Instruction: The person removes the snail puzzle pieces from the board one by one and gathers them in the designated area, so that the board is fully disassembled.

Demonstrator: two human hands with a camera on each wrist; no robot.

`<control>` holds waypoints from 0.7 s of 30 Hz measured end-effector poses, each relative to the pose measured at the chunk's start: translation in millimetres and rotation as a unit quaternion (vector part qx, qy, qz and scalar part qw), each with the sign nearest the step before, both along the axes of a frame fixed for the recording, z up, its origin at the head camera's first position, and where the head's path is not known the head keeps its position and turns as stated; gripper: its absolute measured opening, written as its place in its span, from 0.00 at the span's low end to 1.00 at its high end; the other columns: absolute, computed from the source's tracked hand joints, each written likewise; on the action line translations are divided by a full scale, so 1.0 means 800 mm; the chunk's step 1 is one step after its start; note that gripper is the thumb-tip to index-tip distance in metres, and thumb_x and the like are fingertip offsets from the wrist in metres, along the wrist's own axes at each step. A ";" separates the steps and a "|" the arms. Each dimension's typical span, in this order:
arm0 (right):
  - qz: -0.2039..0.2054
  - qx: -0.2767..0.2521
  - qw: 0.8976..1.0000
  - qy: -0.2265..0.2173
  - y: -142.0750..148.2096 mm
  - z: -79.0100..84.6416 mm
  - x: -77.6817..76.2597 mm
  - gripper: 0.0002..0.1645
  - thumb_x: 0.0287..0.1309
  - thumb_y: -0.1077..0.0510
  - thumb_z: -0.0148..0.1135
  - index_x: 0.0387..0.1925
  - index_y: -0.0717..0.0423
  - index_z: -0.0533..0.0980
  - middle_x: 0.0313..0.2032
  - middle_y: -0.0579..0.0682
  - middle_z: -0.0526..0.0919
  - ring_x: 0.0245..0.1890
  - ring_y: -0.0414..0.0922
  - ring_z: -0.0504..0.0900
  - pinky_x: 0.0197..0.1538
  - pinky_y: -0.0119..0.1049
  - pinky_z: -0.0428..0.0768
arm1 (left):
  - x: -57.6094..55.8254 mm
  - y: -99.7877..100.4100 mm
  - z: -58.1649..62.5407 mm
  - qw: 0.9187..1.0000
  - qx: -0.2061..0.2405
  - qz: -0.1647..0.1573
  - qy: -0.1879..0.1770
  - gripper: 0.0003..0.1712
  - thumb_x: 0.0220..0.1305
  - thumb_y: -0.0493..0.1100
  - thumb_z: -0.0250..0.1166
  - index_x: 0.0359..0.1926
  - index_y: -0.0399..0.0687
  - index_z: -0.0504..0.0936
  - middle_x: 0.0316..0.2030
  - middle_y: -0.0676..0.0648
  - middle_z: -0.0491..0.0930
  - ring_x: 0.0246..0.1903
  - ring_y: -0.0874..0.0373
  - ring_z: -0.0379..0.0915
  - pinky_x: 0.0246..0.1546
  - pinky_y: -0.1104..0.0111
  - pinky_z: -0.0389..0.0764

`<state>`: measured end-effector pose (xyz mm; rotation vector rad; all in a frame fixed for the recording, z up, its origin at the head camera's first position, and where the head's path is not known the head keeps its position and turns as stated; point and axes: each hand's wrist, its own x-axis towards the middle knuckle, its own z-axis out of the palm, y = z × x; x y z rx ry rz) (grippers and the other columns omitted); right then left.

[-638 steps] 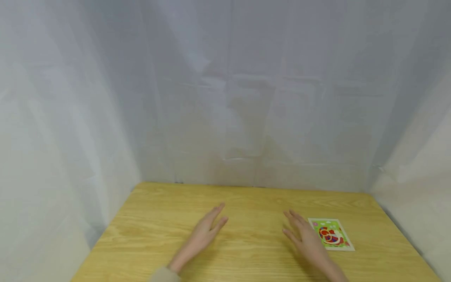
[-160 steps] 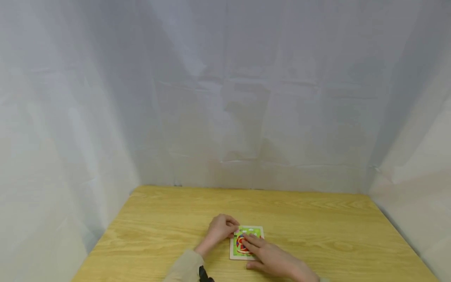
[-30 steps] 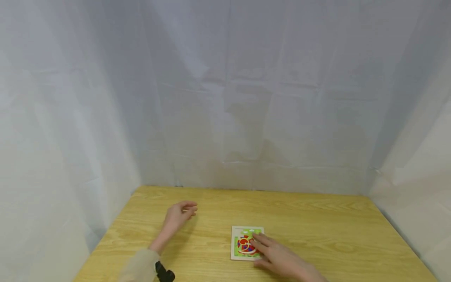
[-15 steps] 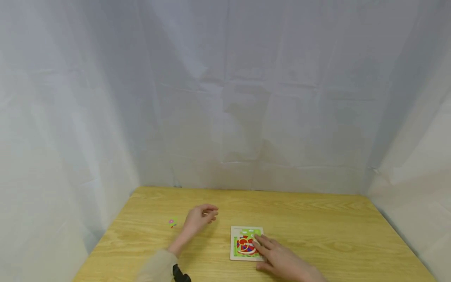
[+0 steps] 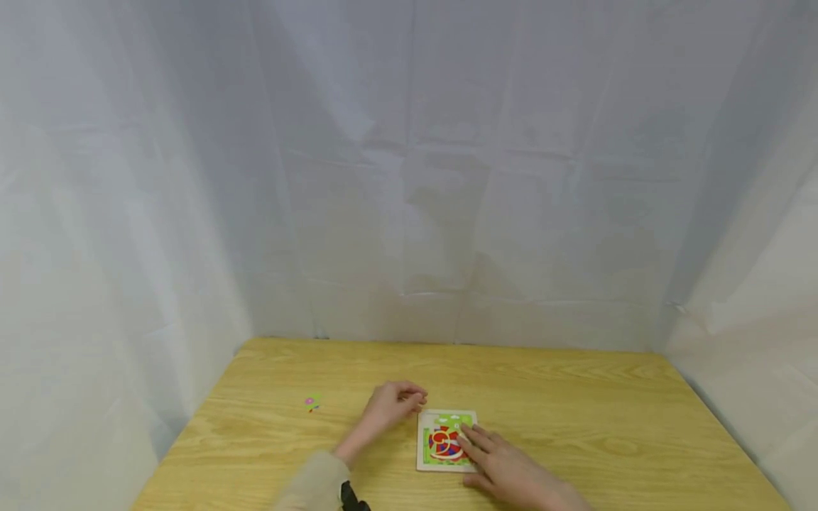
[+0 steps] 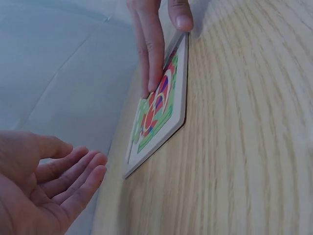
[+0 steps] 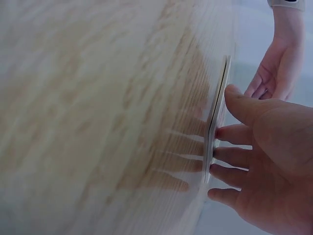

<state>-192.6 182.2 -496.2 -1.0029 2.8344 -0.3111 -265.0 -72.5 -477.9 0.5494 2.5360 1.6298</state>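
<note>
A small square jigsaw puzzle (image 5: 446,454) with a pale frame lies flat on the table, showing a red, blue and white figure on green. Its upper-left corner is bare and pale. My right hand (image 5: 511,472) rests extended fingers on the puzzle's right part, its thumb by the near right edge. Just off the far left corner hovers my left hand (image 5: 390,408); in the left wrist view its fingers bend loosely with nothing between them. Farther left lies a green puzzle piece (image 5: 313,402) with a pink spot.
The wooden table (image 5: 575,397) has a pale, creased sheet (image 5: 447,213) hanging behind it and more along both sides. A black strap device (image 5: 351,497) sits at the left sleeve's cuff.
Over the last second my left hand has moved right, from the table's left part to the puzzle's corner, leaving the green piece behind. My right hand stays on the puzzle.
</note>
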 end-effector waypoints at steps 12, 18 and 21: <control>0.009 0.006 1.000 0.011 0.000 -0.001 0.001 0.41 0.73 0.35 0.49 0.73 0.60 0.66 0.74 0.57 0.64 0.73 0.58 0.63 0.71 0.57 0.66 | 0.005 0.021 -0.008 0.998 -0.011 -0.016 -0.060 0.10 0.72 0.35 0.61 0.45 0.30 0.85 0.35 0.40 0.86 0.33 0.52 0.84 0.33 0.68 0.86; 0.010 0.001 1.000 -0.001 0.000 -0.001 0.000 0.42 0.73 0.35 0.49 0.73 0.60 0.65 0.75 0.57 0.62 0.74 0.58 0.62 0.72 0.57 0.65 | 0.009 0.025 -0.006 0.997 -0.014 -0.005 -0.077 0.11 0.72 0.35 0.61 0.44 0.30 0.85 0.36 0.40 0.87 0.34 0.51 0.85 0.34 0.68 0.87; 0.011 0.003 1.000 0.002 -0.001 -0.001 0.000 0.41 0.73 0.35 0.49 0.73 0.61 0.65 0.75 0.57 0.63 0.74 0.58 0.62 0.72 0.58 0.65 | 0.009 0.027 -0.005 0.997 -0.017 0.000 -0.076 0.11 0.72 0.35 0.61 0.44 0.30 0.85 0.35 0.40 0.86 0.34 0.52 0.84 0.33 0.68 0.87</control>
